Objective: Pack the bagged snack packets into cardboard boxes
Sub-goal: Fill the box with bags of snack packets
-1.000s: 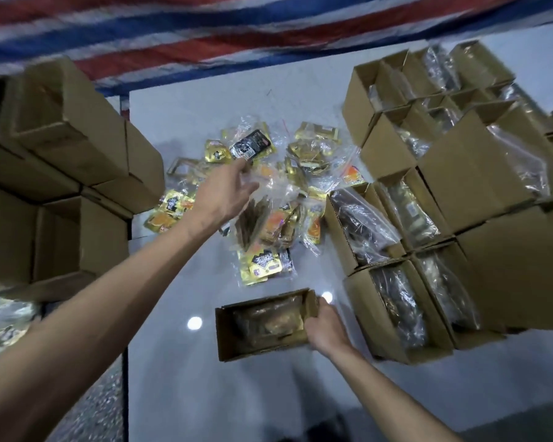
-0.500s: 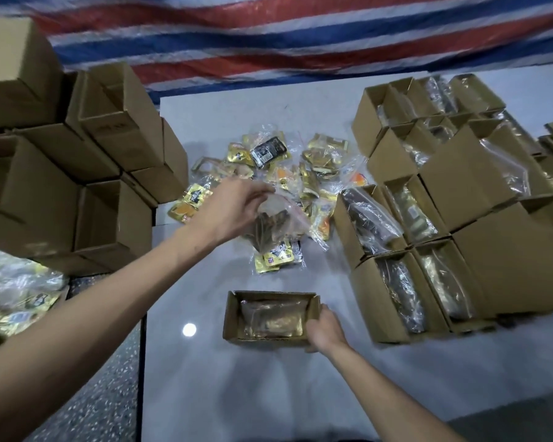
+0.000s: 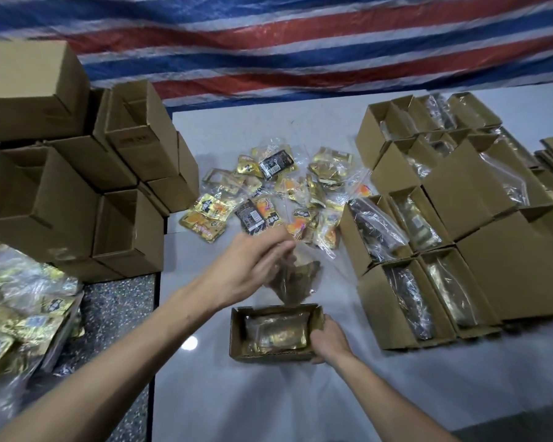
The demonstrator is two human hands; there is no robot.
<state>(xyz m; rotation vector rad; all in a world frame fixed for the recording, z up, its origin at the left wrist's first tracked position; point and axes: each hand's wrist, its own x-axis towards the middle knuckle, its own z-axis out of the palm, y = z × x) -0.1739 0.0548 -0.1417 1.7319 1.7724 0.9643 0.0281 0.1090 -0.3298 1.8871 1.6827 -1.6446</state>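
- left hand (image 3: 253, 266): we see it pinching the top of a clear bag of packets (image 3: 296, 283). The bag hangs under the fingers, tilted, and its lower end is just above the far rim of the open box (image 3: 268, 356). It is not inside.
- the fingers are motion-blurred, so we read this as a pinch, probably thumb against fingertips.
- right hand (image 3: 328, 341): fingers curled round the right end wall of the open box, gripping it. The box sits flat on the white table (image 3: 268, 406).
- the open box is just nearer than the left hand and touches the right hand on that hand's left side.
- one packed bag (image 3: 276, 333) already lies flat in the box (gold, covers most of the floor).
- beyond the left hand: a loose pile of bagged packets (image 3: 268, 199) on the table, in gold, orange and black.
- right of the right hand: filled boxes (image 3: 374, 314) in rows, tops open, touching each other. We see a bag in most of them.
- left of the left hand: a stack of empty boxes (image 3: 71, 199), several lying on their sides.
- under the left forearm and further left: a heap of bags (image 3: 20, 307) off the table edge.
- far behind both hands: a striped tarp (image 3: 300, 43).
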